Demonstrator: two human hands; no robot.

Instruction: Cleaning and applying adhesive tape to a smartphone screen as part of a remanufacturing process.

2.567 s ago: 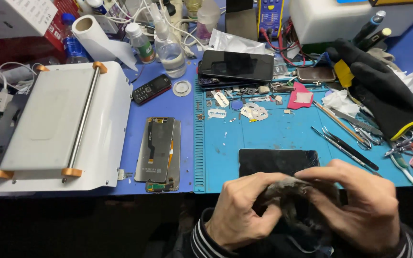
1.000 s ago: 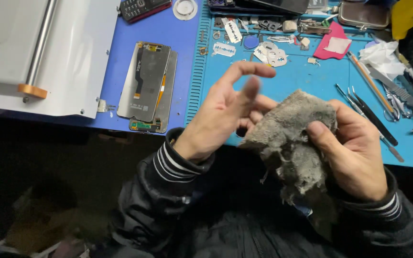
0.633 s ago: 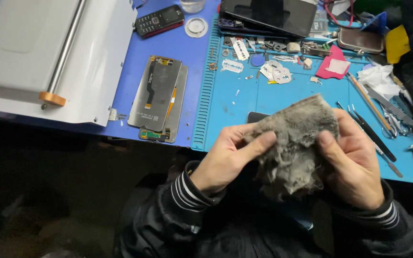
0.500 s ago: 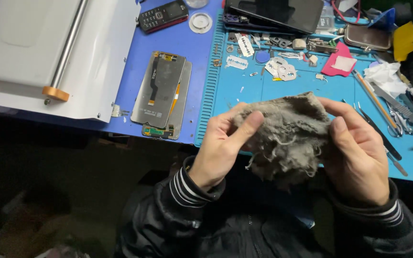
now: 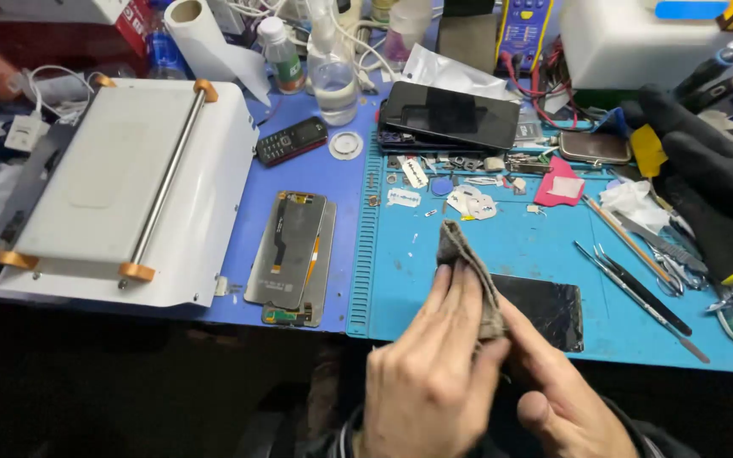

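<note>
1. A phone-repair workshop is shown.
2. The counter (image 5: 299, 178) is covered by a blue work mat (image 5: 485, 254) strewn with small parts.
3. Opened phone screens (image 5: 290, 254) and a dark tablet (image 5: 451, 114) are laid out.
4. Tweezers and thin tools (image 5: 638, 284) are spread at the right.
5. A white roller machine (image 5: 129, 187) is set at the left.

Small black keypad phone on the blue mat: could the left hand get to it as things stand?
Probably yes. The left hand is pressed on the grey cloth, but the way up to the keypad phone crosses only the low opened screen assembly, nothing tall.
</note>
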